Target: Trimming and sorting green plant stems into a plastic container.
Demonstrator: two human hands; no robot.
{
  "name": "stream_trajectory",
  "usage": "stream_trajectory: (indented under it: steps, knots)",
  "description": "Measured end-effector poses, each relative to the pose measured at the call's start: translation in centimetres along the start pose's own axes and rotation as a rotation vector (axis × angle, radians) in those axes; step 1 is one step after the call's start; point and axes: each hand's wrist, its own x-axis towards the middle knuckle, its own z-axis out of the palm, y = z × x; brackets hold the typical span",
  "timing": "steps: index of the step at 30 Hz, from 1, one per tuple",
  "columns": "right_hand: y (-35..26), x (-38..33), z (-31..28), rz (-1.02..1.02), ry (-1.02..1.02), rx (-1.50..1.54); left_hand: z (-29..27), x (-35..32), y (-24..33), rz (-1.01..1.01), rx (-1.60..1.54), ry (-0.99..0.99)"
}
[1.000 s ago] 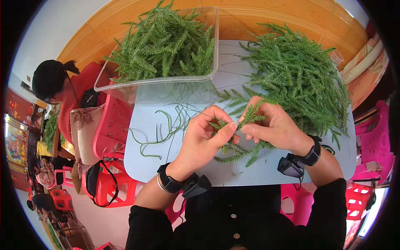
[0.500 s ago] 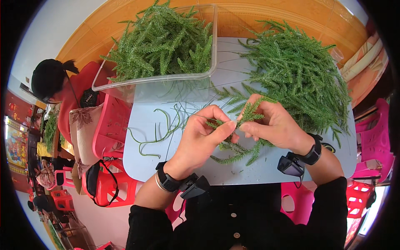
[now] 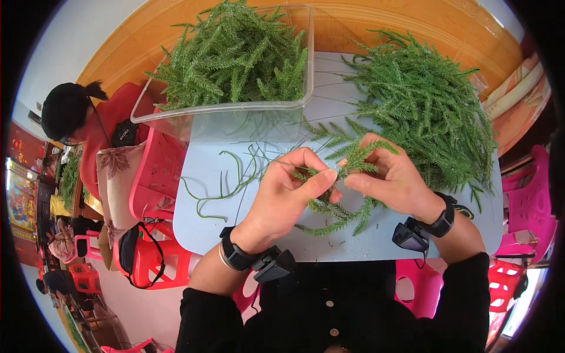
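Note:
A green, artificial-looking fir branch (image 3: 360,157) is held between my two hands above the near middle of the table. My left hand (image 3: 289,185) pinches it by thumb and forefinger, and its curled fingers hide part of the stem. My right hand (image 3: 395,181) has its thumb and fingers around the upper sprig, close to the left thumb tip. Below the hands, more leafy sprigs (image 3: 335,226) of the branch spread over the tabletop. A big heap of similar branches (image 3: 421,100) lies just beyond my right hand.
A clear plastic bin (image 3: 253,107) piled with green sprigs (image 3: 235,56) stands at the table's back left. Bare green stems (image 3: 238,187) and thin wires lie on the pale table (image 3: 200,232). A person in red (image 3: 112,115) sits at the left, beside red plastic chairs (image 3: 154,176).
My right hand has shifted slightly right, and its thumb has drawn a little away from the left thumb. The sprig tip leans further right. My left hand stays nearly in place.

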Motion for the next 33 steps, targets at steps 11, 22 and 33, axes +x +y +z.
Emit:
stream_trajectory:
  steps: [11,22,33]
  knots:
    - [0.6,-0.2,0.0,-0.071,0.063,-0.187,0.1,0.0,-0.3,-0.015,-0.061,0.000]
    - [0.5,-0.1,0.0,-0.713,0.044,-0.807,0.2,0.0,0.0,-0.068,-0.089,-0.001]
    - [-0.7,0.3,-0.8,0.249,-0.085,0.182,0.2,-0.4,0.2,0.087,0.101,-0.036]
